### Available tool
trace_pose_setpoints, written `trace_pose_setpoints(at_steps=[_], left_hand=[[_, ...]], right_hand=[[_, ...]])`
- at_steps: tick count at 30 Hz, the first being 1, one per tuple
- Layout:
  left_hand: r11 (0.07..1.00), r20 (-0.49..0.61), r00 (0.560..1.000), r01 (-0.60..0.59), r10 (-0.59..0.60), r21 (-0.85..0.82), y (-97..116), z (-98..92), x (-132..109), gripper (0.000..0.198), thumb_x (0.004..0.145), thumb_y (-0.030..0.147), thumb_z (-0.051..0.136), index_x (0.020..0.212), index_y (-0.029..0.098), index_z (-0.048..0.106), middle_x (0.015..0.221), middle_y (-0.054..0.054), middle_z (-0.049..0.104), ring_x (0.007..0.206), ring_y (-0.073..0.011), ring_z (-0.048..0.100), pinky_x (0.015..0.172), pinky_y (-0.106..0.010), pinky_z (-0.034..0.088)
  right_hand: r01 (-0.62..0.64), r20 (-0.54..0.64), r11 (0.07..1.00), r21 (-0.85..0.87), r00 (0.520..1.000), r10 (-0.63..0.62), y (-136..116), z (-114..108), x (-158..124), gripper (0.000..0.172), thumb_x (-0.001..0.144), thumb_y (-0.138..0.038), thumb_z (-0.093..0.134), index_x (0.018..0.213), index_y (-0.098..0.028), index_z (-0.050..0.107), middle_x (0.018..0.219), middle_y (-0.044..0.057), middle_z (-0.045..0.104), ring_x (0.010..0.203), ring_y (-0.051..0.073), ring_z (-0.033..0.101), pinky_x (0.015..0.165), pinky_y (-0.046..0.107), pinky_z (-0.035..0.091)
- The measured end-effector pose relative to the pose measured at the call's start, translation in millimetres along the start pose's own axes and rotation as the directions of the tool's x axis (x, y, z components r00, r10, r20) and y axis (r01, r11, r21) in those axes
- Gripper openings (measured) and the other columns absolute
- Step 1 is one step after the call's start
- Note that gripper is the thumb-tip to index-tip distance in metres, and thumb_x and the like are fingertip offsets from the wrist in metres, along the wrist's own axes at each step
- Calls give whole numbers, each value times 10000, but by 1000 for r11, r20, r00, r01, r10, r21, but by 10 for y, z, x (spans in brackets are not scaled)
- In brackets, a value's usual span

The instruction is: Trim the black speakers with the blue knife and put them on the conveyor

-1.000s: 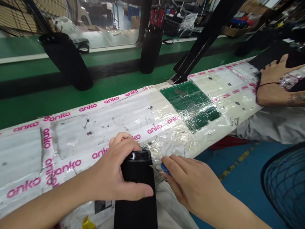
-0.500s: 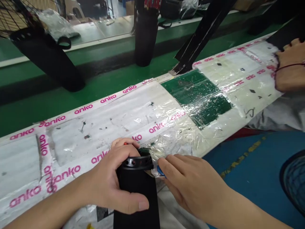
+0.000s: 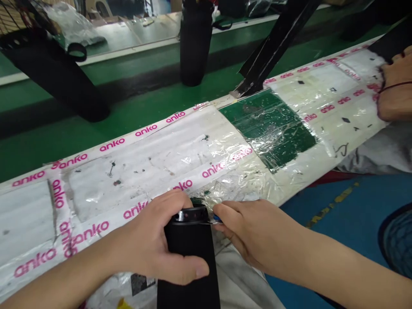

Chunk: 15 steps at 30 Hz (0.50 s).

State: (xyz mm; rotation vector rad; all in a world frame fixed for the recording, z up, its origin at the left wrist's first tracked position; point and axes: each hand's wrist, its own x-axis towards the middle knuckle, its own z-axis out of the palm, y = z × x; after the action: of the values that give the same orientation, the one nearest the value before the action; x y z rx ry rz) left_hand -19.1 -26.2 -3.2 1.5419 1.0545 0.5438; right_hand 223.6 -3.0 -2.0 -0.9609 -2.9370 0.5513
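Observation:
My left hand (image 3: 161, 240) wraps around a black cylindrical sleeve (image 3: 193, 257) near its top, fingers over the far side of the rim and thumb across the front. A glossy black ring (image 3: 193, 214) with small holes around it sits at the sleeve's mouth. Closed to the right of that ring is my right hand (image 3: 254, 231), pinching a small blue-handled cutter (image 3: 217, 219). Its thin tip meets the ring's lower edge, where ring and sleeve join. Most of the cutter is hidden by my fingers.
A white, tape-covered ledge (image 3: 144, 159) with pink lettering runs across in front. Beyond lies a green surface (image 3: 141, 94) bearing a leaning black sleeve (image 3: 61, 77) and an upright one (image 3: 195, 47). A black post (image 3: 277, 47) slants behind the ledge. Another person's hand (image 3: 395, 90) rests at right.
The cutter and my right hand have shifted slightly up against the ring. My left hand and the sleeve have moved a little to the right in view.

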Motion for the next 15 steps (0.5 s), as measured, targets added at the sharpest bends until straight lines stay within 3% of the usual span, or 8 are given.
trace_pose_setpoints(at_steps=[3,6,8,9,11,12,13,15], left_hand=[[996,-43,998,53,-50,65,35,52,-33,392,693,439,810,844,216,526,823,0,539,706,-174,508,613,-300,423],[985,-101,985,151,-143,81,130,100,-98,354,703,429,770,813,224,504,746,21,527,653,-163,496,552,-276,399],[965,-135,966,235,-219,115,225,104,-124,337,742,434,745,813,228,488,768,15,543,649,-162,502,524,-266,394],[955,-125,961,263,-247,135,266,92,-128,336,755,434,743,851,231,493,828,4,567,662,-164,515,519,-264,404],[956,-20,968,251,-251,154,299,38,-126,424,747,386,770,1048,251,505,1041,-27,587,719,-172,560,534,-269,462],[967,52,974,211,-220,143,277,2,-125,561,727,343,789,1183,278,469,1170,-43,561,779,-184,592,567,-279,507],[980,112,979,154,-168,124,229,-35,-124,721,708,309,807,1302,316,398,1290,-59,507,873,-209,619,630,-301,554],[995,116,993,20,-31,98,69,-89,-123,939,697,337,863,1423,382,269,1468,-83,355,1144,-296,588,855,-398,595]], right_hand=[[56,12,998,-19,998,-56,171,-206,-70,152,910,-111,517,896,-254,467,686,-34,614,475,182,569,439,310,229],[-32,-137,996,-87,990,20,399,-428,-316,125,993,-192,425,966,-236,540,683,21,664,486,228,621,447,326,330],[-277,-394,958,-80,891,225,465,-458,-503,237,1053,-362,410,1073,-232,607,673,29,686,496,241,642,459,330,399],[-344,-422,939,-21,854,303,439,-421,-577,259,1060,-394,419,1084,-246,631,695,31,704,512,238,656,467,327,427],[-365,-372,912,188,833,410,257,-259,-656,209,1036,-410,518,1093,-270,662,816,44,759,615,231,713,531,302,517],[-357,-342,880,314,822,456,117,-152,-659,225,991,-463,592,1089,-279,675,865,48,771,685,241,738,558,297,552],[-358,-228,815,455,838,495,-38,-45,-640,280,920,-508,683,1087,-284,691,895,53,775,727,254,747,579,300,573],[-443,10,567,694,794,607,-327,130,-560,443,719,-544,866,1053,-308,698,835,28,747,741,280,731,608,325,584]])
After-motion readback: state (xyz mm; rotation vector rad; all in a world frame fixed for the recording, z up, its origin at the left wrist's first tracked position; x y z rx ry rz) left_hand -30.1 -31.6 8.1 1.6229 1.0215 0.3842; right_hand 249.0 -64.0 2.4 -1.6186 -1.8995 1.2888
